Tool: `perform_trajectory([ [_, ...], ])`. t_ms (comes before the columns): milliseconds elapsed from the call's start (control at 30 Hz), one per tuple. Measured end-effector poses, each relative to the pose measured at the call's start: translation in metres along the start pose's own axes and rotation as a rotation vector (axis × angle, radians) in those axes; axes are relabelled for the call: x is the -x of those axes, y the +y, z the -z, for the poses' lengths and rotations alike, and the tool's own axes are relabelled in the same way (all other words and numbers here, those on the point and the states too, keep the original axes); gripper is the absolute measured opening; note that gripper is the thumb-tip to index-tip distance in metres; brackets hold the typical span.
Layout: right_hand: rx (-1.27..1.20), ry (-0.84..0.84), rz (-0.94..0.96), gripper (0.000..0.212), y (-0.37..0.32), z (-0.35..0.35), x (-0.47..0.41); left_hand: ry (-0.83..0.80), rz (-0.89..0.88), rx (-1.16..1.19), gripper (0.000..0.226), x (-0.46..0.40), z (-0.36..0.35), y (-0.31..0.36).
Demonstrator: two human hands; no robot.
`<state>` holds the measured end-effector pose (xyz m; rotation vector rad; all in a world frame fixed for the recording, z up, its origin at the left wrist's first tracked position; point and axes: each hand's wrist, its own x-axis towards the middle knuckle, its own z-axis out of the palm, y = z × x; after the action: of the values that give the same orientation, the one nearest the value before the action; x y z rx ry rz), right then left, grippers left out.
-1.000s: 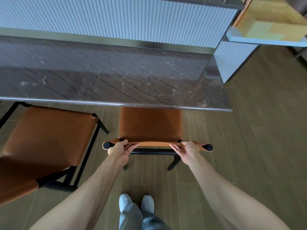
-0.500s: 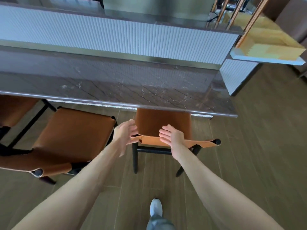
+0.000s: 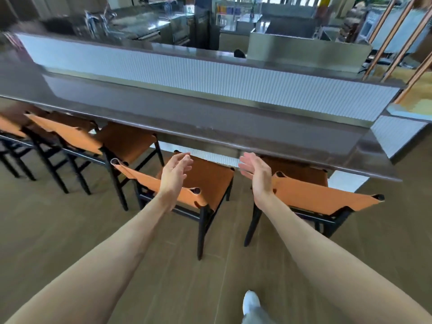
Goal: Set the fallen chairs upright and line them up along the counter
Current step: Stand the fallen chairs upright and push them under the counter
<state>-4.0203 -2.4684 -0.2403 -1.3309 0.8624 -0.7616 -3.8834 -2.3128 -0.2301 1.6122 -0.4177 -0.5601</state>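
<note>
Partly under the counter [image 3: 210, 122], upright chairs [image 3: 210, 176]; hands [image 3: 174, 176] empty.

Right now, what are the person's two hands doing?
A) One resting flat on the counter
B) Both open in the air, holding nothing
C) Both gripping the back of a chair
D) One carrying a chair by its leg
B: the left hand and the right hand hang open above the upright chairs, fingers relaxed, touching neither a chair nor the counter.
</note>
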Motion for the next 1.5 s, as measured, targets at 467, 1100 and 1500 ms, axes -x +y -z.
perform_trajectory([
  [467, -0.045, 0.027, -0.153, 0.025, 0.051, -0.201, -0.04, 0.202, 0.16, 0.168, 0.026, -0.097, 0.166, -0.013],
  [1100, -0.466, 0.702, -0.863, 0.039, 0.198, -0.312, -0.101, 0.011, 1.043, 0.388, 0.033, -0.326, 0.248, -0.156],
  [1500, -0.409, 0.728, -0.658, 0.056, 0.177, -0.307, -0.169, 0.258, 0.963, 0.406, 0.024, -0.401, 0.214, -0.146],
])
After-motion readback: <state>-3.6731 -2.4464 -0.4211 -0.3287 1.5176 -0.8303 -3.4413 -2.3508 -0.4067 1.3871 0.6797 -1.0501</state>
